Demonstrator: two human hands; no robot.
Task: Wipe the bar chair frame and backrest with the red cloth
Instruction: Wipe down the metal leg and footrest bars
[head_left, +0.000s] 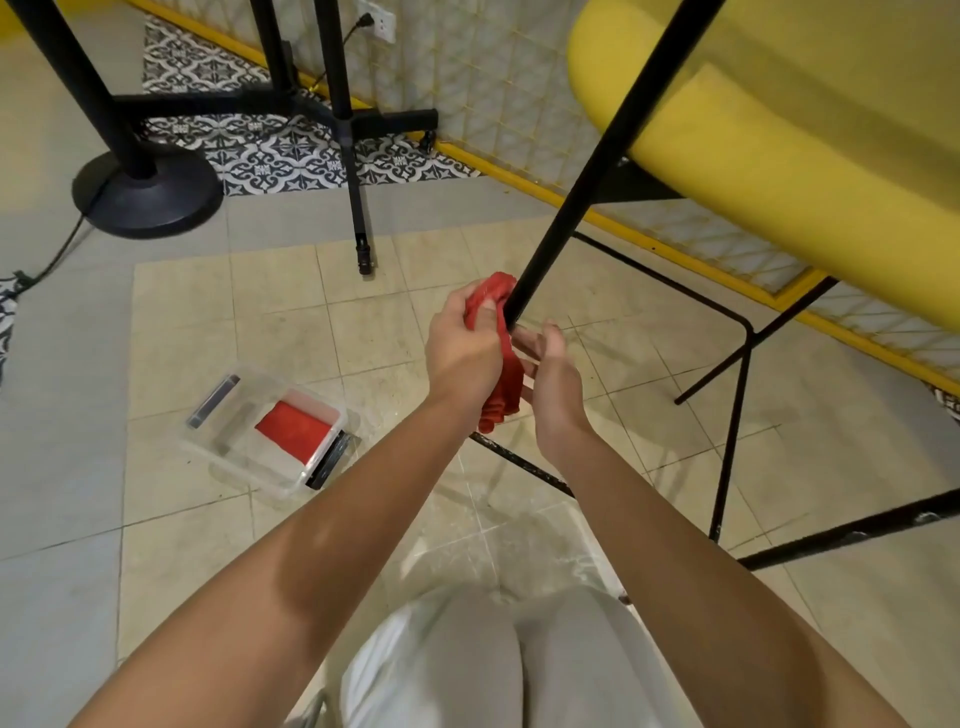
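Note:
A bar chair with a yellow seat (769, 119) and thin black metal frame fills the upper right. One black leg (587, 176) slants down from the top to the middle of the view. A red cloth (501, 364) is wrapped around the lower part of that leg. My left hand (465, 348) grips the cloth from the left, thumb pressed into it. My right hand (553, 382) holds the cloth's hanging part from the right, fingers curled toward the leg. The leg's lowest stretch is hidden behind my hands.
A clear plastic box (244, 415) with a second red cloth (293, 431) lies on the tiled floor at left. A black round stand base (148, 192) and a tripod leg (358, 208) stand behind. The chair's footrest bars (732, 395) run at right. My knees are below.

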